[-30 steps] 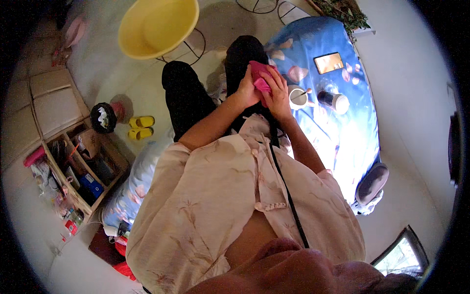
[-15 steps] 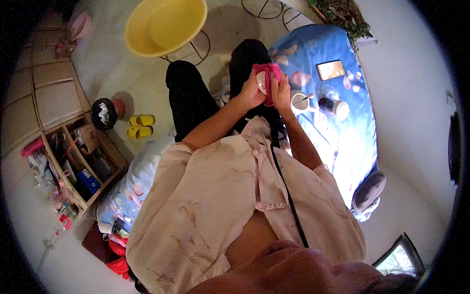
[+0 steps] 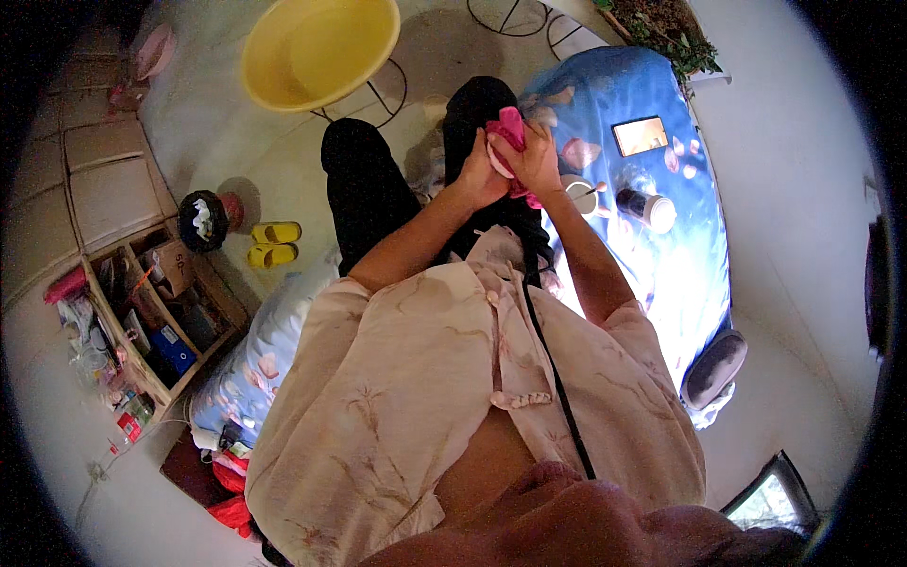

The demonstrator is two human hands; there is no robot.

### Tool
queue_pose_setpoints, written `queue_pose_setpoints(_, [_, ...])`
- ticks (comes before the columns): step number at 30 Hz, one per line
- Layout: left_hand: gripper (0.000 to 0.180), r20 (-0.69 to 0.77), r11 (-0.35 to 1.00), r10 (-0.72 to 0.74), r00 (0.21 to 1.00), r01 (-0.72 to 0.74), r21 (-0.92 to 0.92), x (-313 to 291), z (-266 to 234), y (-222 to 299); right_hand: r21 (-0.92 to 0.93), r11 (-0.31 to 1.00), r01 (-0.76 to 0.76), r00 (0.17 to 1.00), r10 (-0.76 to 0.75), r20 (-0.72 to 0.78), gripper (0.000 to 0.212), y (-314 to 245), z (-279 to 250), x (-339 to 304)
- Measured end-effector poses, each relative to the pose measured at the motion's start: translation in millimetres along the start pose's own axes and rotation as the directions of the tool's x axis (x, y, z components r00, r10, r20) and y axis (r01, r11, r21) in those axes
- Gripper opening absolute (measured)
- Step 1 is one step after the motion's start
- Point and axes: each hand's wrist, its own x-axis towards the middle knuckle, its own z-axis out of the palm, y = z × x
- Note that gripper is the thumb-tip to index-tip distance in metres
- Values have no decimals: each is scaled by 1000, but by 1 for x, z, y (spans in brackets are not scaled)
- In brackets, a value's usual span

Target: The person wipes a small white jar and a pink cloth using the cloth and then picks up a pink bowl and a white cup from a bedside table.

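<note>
Over my right knee, both hands are closed around a bright pink cloth point(image 3: 510, 123) and a small whitish object point(image 3: 498, 163) with a smooth, rounded look. My left hand point(image 3: 480, 178) grips the object from the left. My right hand point(image 3: 533, 163) presses the cloth against it from the right, and a cloth end hangs out below the palm. Most of the object is covered by fingers and cloth, so its kind is unclear. Just right of my right wrist stands a white mug point(image 3: 578, 196) with a spoon-like handle sticking out.
On the blue floral sheet point(image 3: 595, 85) lie a phone point(image 3: 640, 136) and a dark jar with a white lid point(image 3: 646, 209). A yellow basin point(image 3: 321, 57) rests on a wire stand ahead. Yellow slippers point(image 3: 274, 244), a lined bin point(image 3: 202, 220) and a wooden shelf box point(image 3: 161, 317) are at left.
My right hand has shifted over the top of the object, pulling the pink cloth across it. The white face with dark dots, visible before, is now mostly covered.
</note>
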Motion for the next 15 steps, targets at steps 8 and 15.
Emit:
queue_pose_setpoints(8, [73,-25,999,-31,999,30,-25,6,-17,-4,254,747,-614,745,655,-126,54,37,7,18])
queue_pose_setpoints(15, [74,-2,988,-86,996,84,-132,-7,3,12,955,-294,-34,796,570,204,43,37,-49,-2])
